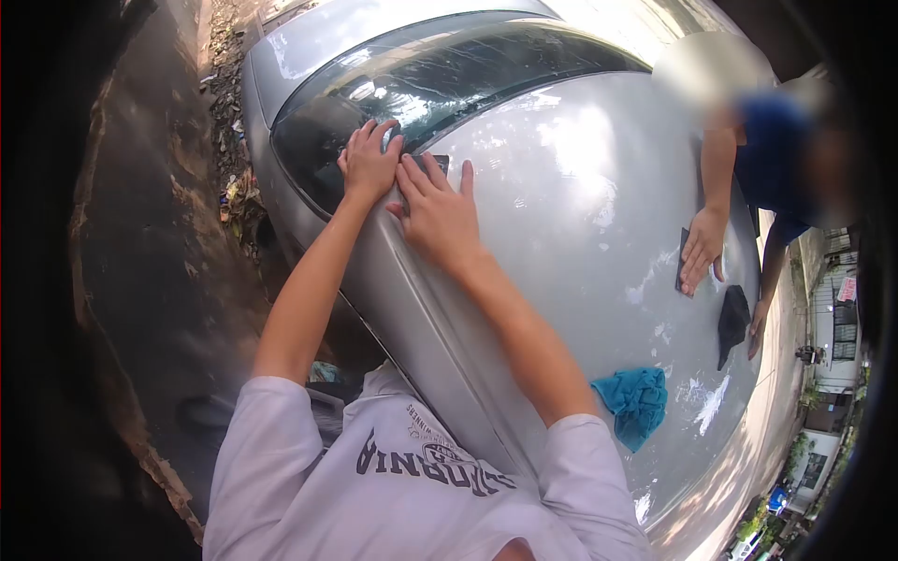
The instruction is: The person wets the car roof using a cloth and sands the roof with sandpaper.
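Silver car bodywork (571, 224) meets dark glass (482, 75) beneath a loosely arched left hand (371, 161) and right hand (442, 213) spread over a pad (441, 162).

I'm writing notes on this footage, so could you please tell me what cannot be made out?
In the head view:
Dark pad: mostly covered by the right hand.
Left hand: its back hides the palm and anything beneath.
Distant sign: lettering too small to read.
Co-worker: head blurred.

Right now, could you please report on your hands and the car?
Left hand at edge of window. Right hand over dark pad on car. Blue cloth and co-worker's hand apart from both.
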{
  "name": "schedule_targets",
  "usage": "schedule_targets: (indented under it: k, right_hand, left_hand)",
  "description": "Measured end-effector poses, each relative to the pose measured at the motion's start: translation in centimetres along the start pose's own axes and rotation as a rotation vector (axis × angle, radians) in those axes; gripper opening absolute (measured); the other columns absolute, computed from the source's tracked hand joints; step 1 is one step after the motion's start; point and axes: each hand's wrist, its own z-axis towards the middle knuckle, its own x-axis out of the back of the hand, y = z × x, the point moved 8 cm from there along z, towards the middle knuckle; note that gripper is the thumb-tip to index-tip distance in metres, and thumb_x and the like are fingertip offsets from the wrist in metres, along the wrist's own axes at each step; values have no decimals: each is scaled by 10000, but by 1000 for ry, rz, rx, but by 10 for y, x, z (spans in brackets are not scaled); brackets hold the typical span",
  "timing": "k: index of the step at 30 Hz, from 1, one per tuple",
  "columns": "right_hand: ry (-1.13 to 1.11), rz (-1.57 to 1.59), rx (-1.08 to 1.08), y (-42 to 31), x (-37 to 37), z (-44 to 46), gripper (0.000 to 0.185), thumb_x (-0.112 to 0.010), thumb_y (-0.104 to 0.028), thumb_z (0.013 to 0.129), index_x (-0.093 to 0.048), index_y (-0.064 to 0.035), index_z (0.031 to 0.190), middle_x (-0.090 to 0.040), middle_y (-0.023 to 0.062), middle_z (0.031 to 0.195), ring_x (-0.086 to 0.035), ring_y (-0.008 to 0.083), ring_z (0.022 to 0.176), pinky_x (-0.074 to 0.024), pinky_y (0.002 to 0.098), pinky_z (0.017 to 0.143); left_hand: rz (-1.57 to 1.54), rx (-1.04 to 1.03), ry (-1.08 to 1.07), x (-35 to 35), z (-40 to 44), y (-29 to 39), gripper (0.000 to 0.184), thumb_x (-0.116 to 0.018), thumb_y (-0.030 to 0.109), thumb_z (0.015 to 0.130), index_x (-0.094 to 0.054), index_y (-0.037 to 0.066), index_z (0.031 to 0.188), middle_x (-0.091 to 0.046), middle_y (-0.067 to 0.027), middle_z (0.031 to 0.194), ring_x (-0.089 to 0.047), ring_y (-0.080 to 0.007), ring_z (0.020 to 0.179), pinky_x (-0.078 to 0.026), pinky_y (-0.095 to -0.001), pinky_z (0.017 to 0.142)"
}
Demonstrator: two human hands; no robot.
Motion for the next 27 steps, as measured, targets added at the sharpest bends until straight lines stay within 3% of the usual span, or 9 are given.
schedule_targets:
  k: [5, 7, 9, 12, 15, 17, 22, 25, 27]
  right_hand:
    - [73, -93, -449, 251, 47, 29, 604, -368, -452, 1021, -381, -67, 1486, -324, 78, 1586, -258, 292, 1474, -170, 666, 1129]
    - [47, -104, -563, 209, 57, 18, 624, -364, -460, 1022, -363, -52, 1494, -321, 108, 1583, -247, 319, 1474, -159, 653, 1138]
    - [186, -92, -267, 91, 32, 1, 666, -418, -482, 997, -402, -6, 1462, -363, 135, 1553, -268, 338, 1461, -174, 623, 1151]
    - [2, 176, 82, -49, 8, -62, 627, -472, -432, 986, -420, -11, 1448, -358, 131, 1557, -304, 342, 1446, -186, 615, 1155]
    - [135, 68, -112, 45, 46, -53, 654, -484, -458, 972, -450, 19, 1417, -398, 145, 1528, -317, 350, 1433, -199, 637, 1139]
    - [156, -84, -498, 175, 59, -58, 635, -473, -411, 988, -370, -20, 1479, -345, 131, 1566, -293, 349, 1451, -176, 626, 1151]
    - [176, 37, -282, 21, 42, -80, 658, -494, -443, 978, -404, 1, 1456, -360, 148, 1549, -291, 370, 1441, -171, 639, 1144]
    - [86, 52, -101, 21, 41, -87, 626, -479, -444, 984, -416, -43, 1461, -362, 99, 1557, -298, 327, 1449, -165, 641, 1148]
    - [144, -88, -339, 113, 65, -87, 589, -404, -435, 1020, -395, -61, 1475, -346, 81, 1572, -287, 311, 1458, -149, 645, 1153]
  left_hand:
    - [1, 15, 19, 1, 0, 0, 392, -536, 425, 951, -584, 292, 1318, -433, -87, 1505, -318, -294, 1436, -183, -550, 1153]
    - [3, 28, 21, 2, 2, 1, 389, -532, 428, 952, -584, 299, 1315, -437, -86, 1502, -323, -288, 1433, -184, -550, 1152]
    - [13, 35, 11, -3, 1, -2, 386, -529, 432, 952, -585, 307, 1313, -441, -85, 1499, -327, -282, 1431, -184, -551, 1151]
    - [20, 3, 8, -2, 3, -4, 387, -522, 446, 952, -584, 322, 1314, -444, -76, 1500, -331, -273, 1431, -192, -547, 1148]
    - [19, 2, 8, -3, 4, -4, 392, -522, 452, 951, -582, 323, 1316, -441, -71, 1503, -329, -273, 1432, -196, -546, 1148]
    - [6, -5, -1, -8, 9, -2, 398, -521, 460, 949, -580, 324, 1318, -436, -66, 1507, -330, -272, 1431, -193, -548, 1151]
    - [29, 25, 4, -4, 6, -3, 406, -528, 465, 940, -579, 324, 1318, -431, -62, 1509, -327, -272, 1432, -195, -559, 1152]
    - [5, 2, -10, -7, 7, -8, 407, -531, 464, 934, -580, 324, 1314, -436, -60, 1505, -325, -274, 1432, -201, -560, 1151]
    - [-2, 4, -15, -8, 6, -6, 411, -534, 464, 930, -584, 320, 1312, -443, -58, 1498, -327, -274, 1429, -196, -555, 1154]
